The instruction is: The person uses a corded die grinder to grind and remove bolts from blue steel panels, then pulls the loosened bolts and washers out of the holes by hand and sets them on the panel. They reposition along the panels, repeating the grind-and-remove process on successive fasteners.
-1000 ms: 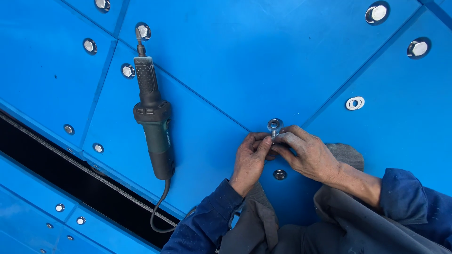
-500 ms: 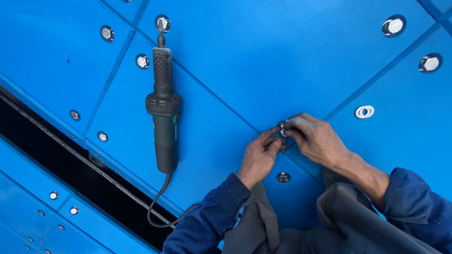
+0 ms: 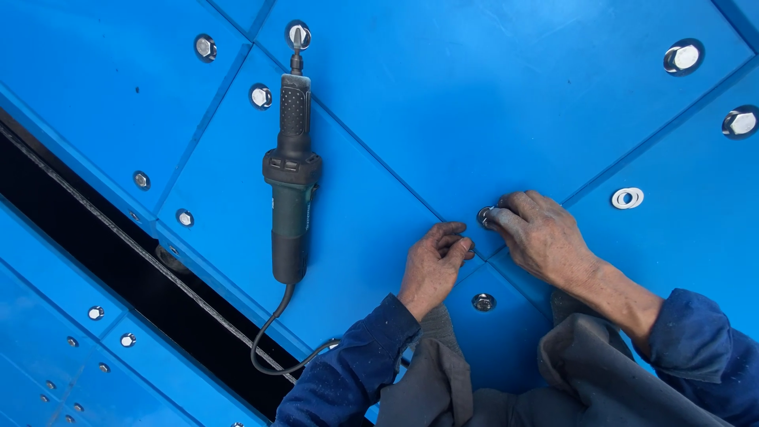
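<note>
My right hand [image 3: 541, 235] reaches left across the blue plastic panel [image 3: 490, 103]. Its fingertips pinch a small metal bolt with a washer [image 3: 484, 215], which sits at the panel surface near a seam. My left hand [image 3: 433, 267] rests on the panel just below and left of that bolt, a little apart from it, fingers curled in with nothing visible in them. A dark corded power tool [image 3: 291, 183] lies on the panel to the left of both hands, its tip pointing away from me.
A loose washer [image 3: 627, 198] lies to the right of my right hand. A seated bolt [image 3: 483, 301] is between my forearms, and more bolts [image 3: 685, 57] dot the panels. A dark gap [image 3: 95, 253] runs diagonally at left. The tool's cord [image 3: 273, 348] loops toward my left sleeve.
My left hand has come off the bolt and drawn back down and left. My right hand keeps the bolt and has brought it down against the panel. The view shifted slightly.
</note>
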